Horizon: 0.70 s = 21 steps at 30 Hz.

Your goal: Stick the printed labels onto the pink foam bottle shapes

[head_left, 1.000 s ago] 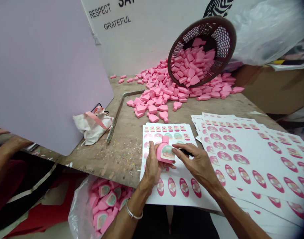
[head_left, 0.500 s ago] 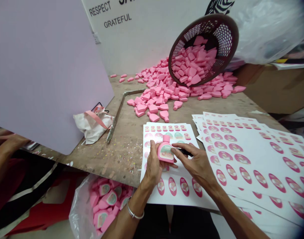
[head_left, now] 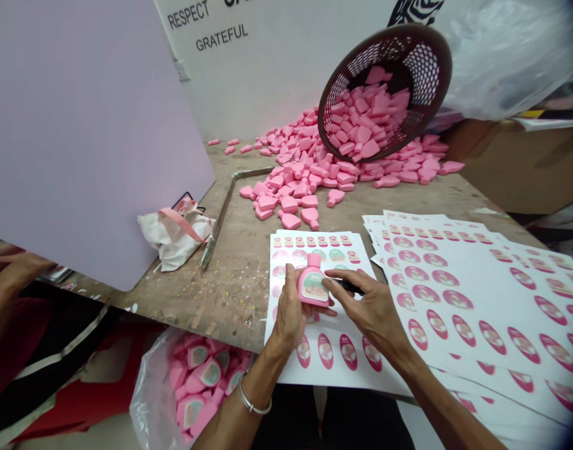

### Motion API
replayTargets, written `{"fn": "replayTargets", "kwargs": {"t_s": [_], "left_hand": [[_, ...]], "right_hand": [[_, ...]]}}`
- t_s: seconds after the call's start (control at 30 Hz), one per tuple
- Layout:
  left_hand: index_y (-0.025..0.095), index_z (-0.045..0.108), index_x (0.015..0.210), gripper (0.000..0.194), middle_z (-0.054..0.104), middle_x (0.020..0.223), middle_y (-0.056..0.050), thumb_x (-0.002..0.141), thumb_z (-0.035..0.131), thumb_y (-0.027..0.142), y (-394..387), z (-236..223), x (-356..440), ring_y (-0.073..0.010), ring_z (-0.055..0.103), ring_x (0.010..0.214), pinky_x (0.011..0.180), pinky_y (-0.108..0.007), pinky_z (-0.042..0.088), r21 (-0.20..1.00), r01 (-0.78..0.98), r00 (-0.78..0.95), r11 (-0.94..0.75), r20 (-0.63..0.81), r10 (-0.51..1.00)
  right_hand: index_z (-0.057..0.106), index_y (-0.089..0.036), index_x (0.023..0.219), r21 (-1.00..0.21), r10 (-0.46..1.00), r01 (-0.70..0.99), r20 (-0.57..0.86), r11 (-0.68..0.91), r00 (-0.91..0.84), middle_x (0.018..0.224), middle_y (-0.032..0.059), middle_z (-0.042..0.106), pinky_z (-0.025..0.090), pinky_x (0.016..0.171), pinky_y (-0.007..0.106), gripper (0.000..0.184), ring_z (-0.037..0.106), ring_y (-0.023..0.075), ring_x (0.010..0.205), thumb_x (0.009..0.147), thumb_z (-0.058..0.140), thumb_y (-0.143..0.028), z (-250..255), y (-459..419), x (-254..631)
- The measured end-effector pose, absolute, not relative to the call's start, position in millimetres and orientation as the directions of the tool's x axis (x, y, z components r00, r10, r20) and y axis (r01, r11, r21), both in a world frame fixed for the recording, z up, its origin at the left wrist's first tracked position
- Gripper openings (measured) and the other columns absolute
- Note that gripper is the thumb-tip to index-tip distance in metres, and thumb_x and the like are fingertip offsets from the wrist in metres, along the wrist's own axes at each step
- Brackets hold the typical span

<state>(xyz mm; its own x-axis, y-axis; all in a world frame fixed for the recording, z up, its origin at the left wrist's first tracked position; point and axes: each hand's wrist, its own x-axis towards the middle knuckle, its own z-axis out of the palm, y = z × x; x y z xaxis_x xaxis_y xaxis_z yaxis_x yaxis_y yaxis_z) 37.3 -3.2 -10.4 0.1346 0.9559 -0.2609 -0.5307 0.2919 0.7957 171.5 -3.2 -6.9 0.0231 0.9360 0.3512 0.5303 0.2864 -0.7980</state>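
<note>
Over the desk's [head_left: 242, 250] near side, in the head view, the left hand [head_left: 289, 315] cradles one pink bottle [head_left: 313, 260]; the right hand [head_left: 371, 307], gripping one slim dark tool [head_left: 349, 287], fingers its single label [head_left: 313, 287]. Steady support and even pressure outward would probably avoid creases. Far right, one tipped basket [head_left: 324, 106] spills pink pieces [head_left: 309, 169] too numerous to count.

- Two hands are working: left hand [head_left: 291, 312], right hand [head_left: 375, 306].
- One bottle [head_left: 313, 285] is resting in the left hand.
- One tool [head_left: 351, 287] is sitting in the right hand.
- One bracelet [head_left: 253, 407] is showing below the left hand.
- One basket [head_left: 440, 69] is lying beyond both hands.
- Piled bottles [head_left: 290, 205] are lying there too, too many to count.
- One bag [head_left: 171, 240] is lying left of the left hand.
</note>
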Motion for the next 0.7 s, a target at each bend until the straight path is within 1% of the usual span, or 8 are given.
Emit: {"fn": "replayTargets", "kwargs": {"t_s": [0.23,0.33,0.43,0.53,0.6,0.63,0.67,0.7], "left_hand": [[0.015,0.062,0.11,0.058,0.069,0.084,-0.008,0.088,0.039,0.064,-6.0,-9.0,35.1,-0.0191,0.067,0.072,0.06,-0.031,0.058,0.805,-0.515,0.126,0.296,-0.27,0.955],[0.012,0.062,0.106,0.056,0.068,0.084,-0.009,0.085,0.047,0.062,-6.3,-9.2,33.5,-0.0198,0.067,0.072,0.062,-0.031,0.058,0.792,-0.531,0.154,0.301,-0.26,0.953],[0.014,0.058,0.108,0.046,0.066,0.087,-0.006,0.076,0.068,0.046,-7.9,-10.3,31.4,-0.0183,0.067,0.073,0.062,-0.028,0.056,0.833,-0.48,0.203,0.275,-0.199,0.959],[0.018,0.052,0.117,0.054,0.064,0.086,-0.003,0.071,0.075,0.034,-10.5,-10.6,29.1,-0.0159,0.066,0.072,0.061,-0.025,0.055,0.867,-0.41,0.227,0.284,-0.204,0.952],[0.017,0.049,0.119,0.052,0.063,0.087,-0.003,0.074,0.072,0.032,-11.9,-8.7,27.5,-0.0143,0.064,0.071,0.061,-0.026,0.056,0.866,-0.407,0.243,0.291,-0.204,0.948],[0.017,0.049,0.117,0.048,0.063,0.088,-0.004,0.076,0.07,0.031,-12.3,-7.1,26.8,-0.0136,0.063,0.071,0.061,-0.027,0.057,0.866,-0.413,0.256,0.284,-0.189,0.948],[0.015,0.05,0.113,0.043,0.063,0.089,-0.005,0.077,0.069,0.03,-12.5,-5.4,26.2,-0.0129,0.061,0.07,0.061,-0.028,0.057,0.866,-0.419,0.265,0.273,-0.17,0.949],[0.014,0.052,0.108,0.038,0.062,0.089,-0.005,0.078,0.068,0.031,-12.5,-4.0,25.9,-0.0124,0.06,0.069,0.061,-0.03,0.058,0.866,-0.425,0.271,0.262,-0.155,0.95]], "right_hand": [[0.068,-0.023,0.099,-0.709,0.916,0.623,0.401,0.329,-0.027,0.094,0.0057,0.071,0.048,0.075,0.037,0.024,0.064,0.0207,0.082,0.089,0.053,-0.039,-9.0,-2.9,174.0],[0.067,-0.023,0.102,-0.658,0.896,0.662,0.443,0.359,-0.046,0.093,0.0055,0.071,0.046,0.077,0.037,0.024,0.063,0.0204,0.081,0.09,0.052,-0.036,-9.7,-3.2,174.3],[0.066,-0.022,0.104,-0.577,0.859,0.707,0.504,0.409,-0.085,0.092,0.0058,0.071,0.044,0.077,0.036,0.023,0.061,0.0196,0.08,0.09,0.052,-0.033,-9.9,-4.7,172.5],[0.065,-0.019,0.106,-0.439,0.803,0.773,0.577,0.458,-0.148,0.087,0.0059,0.071,0.041,0.076,0.036,0.023,0.06,0.0192,0.078,0.09,0.053,-0.03,-9.5,-5.1,174.3],[0.066,-0.017,0.107,-0.319,0.775,0.845,0.61,0.429,-0.163,0.081,0.0058,0.07,0.039,0.074,0.037,0.024,0.058,0.02,0.075,0.09,0.054,-0.028,-8.9,-3.3,180.8],[0.067,-0.017,0.106,-0.275,0.766,0.884,0.629,0.379,-0.133,0.078,0.006,0.069,0.038,0.073,0.038,0.024,0.057,0.0207,0.074,0.09,0.054,-0.028,-8.4,-1.8,185.4],[0.068,-0.016,0.105,-0.263,0.759,0.913,0.647,0.312,-0.073,0.075,0.0062,0.068,0.038,0.072,0.038,0.024,0.057,0.0213,0.073,0.09,0.053,-0.029,-7.7,-0.2,190.2],[0.068,-0.016,0.103,-0.296,0.754,0.922,0.657,0.251,0.006,0.074,0.0064,0.067,0.039,0.072,0.039,0.025,0.056,0.0215,0.072,0.09,0.053,-0.031,-7.0,1.0,194.2]]}}
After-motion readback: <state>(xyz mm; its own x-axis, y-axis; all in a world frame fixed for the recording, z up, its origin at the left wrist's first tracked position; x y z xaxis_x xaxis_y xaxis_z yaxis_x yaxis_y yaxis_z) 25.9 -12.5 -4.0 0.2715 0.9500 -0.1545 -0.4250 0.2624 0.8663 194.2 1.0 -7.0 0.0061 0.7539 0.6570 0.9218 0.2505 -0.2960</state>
